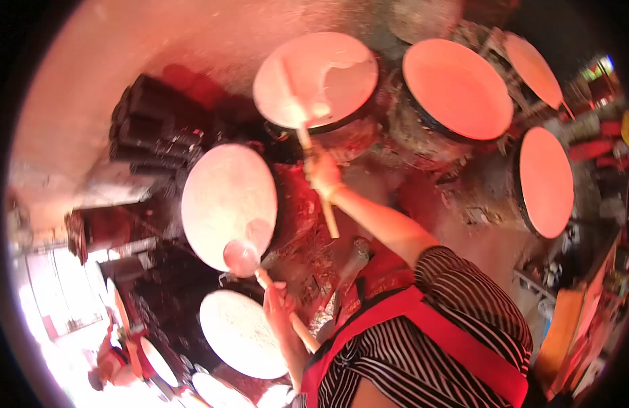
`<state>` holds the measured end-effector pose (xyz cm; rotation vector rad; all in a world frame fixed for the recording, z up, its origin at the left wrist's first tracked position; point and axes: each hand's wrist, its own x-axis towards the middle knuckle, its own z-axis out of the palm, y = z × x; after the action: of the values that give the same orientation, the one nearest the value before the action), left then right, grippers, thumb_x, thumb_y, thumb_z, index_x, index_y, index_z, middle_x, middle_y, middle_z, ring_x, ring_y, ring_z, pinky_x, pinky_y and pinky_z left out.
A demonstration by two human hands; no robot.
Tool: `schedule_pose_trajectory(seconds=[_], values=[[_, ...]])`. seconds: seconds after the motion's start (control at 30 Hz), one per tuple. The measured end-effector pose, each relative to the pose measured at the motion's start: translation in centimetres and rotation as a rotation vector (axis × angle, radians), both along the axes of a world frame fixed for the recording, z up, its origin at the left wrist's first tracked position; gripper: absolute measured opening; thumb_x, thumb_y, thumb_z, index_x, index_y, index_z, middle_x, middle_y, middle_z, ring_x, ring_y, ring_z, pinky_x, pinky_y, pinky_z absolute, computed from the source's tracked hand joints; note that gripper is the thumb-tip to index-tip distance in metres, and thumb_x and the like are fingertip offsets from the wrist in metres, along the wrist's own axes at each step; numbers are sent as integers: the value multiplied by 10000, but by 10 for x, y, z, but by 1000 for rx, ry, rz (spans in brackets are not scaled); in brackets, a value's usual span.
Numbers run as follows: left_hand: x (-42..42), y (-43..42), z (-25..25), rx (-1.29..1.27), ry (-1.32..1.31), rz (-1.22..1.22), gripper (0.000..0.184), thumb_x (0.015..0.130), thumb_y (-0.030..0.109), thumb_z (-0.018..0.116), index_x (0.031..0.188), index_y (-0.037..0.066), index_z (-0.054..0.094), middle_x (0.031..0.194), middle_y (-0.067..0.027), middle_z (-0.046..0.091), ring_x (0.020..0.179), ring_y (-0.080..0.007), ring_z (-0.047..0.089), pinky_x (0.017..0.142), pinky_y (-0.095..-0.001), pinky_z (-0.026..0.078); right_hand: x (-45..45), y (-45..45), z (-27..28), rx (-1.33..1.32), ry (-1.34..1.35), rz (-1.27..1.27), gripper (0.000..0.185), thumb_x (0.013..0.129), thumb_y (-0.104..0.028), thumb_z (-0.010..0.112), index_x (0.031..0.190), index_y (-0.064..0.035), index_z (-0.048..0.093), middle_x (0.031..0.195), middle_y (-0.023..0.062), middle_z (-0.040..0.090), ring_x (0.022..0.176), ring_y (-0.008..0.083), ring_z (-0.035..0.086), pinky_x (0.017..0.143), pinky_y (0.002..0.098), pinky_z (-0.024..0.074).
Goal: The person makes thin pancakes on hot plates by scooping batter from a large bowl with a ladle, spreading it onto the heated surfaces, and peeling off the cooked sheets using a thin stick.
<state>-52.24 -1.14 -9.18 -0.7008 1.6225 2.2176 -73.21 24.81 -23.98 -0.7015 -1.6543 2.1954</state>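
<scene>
My right hand (pixel 322 175) is closed round the wooden handle of a stirring tool (pixel 303 136), whose upper end lies over a round pan (pixel 270 85) of pale liquid. A darker patch shows at that pan's right side. Lower left, my left hand (pixel 278 302) grips the wooden handle of a ladle (pixel 241 258). The ladle's round bowl is at the lower edge of a second pan (pixel 222 197) of pale liquid.
Further pans stand at the right (pixel 458 88), far right (pixel 547 182) and below the ladle (pixel 239 333). Dark cylinders (pixel 158 119) are stacked at the upper left. A person (pixel 114 360) is beside more pans at the lower left. An orange board (pixel 559 333) leans at the lower right.
</scene>
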Motion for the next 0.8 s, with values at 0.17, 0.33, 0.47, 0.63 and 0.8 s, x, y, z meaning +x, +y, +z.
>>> schedule_pose_trajectory(seconds=[0.17,0.33,0.47,0.63,0.8], values=[[-5,18,15,39,40,2,256,1030,248,502,964,25,608,765,24,430,564,-28,365,462,-171,268,56,62,44,-263,-176,34,218,1034,-275,434,1234,-231,508,670,-54,447,446,66,371,367,226,294],[-10,49,25,16,31,-39,259,1034,260,497,972,39,615,750,33,430,529,-24,362,439,-178,264,26,30,60,-397,-61,92,448,1029,-161,424,1449,-316,404,661,-44,446,466,80,381,376,246,320],[-22,80,29,7,49,-52,268,1037,263,490,978,34,618,750,35,432,532,-26,370,441,-179,268,69,86,49,-234,-146,488,383,992,-138,452,1373,-175,447,691,-33,426,476,69,367,392,225,289],[-33,121,28,-3,39,-72,266,1037,259,489,996,27,612,756,30,432,549,-27,370,451,-175,268,82,208,60,-325,-253,351,442,1025,-227,450,1456,-270,368,722,-17,474,474,69,355,396,224,294],[-49,187,29,10,14,-88,259,1037,257,488,987,31,606,771,33,420,564,-30,362,466,-175,269,46,203,52,-313,-244,515,412,1027,-221,448,1427,-301,386,658,-35,442,455,75,338,381,226,270]])
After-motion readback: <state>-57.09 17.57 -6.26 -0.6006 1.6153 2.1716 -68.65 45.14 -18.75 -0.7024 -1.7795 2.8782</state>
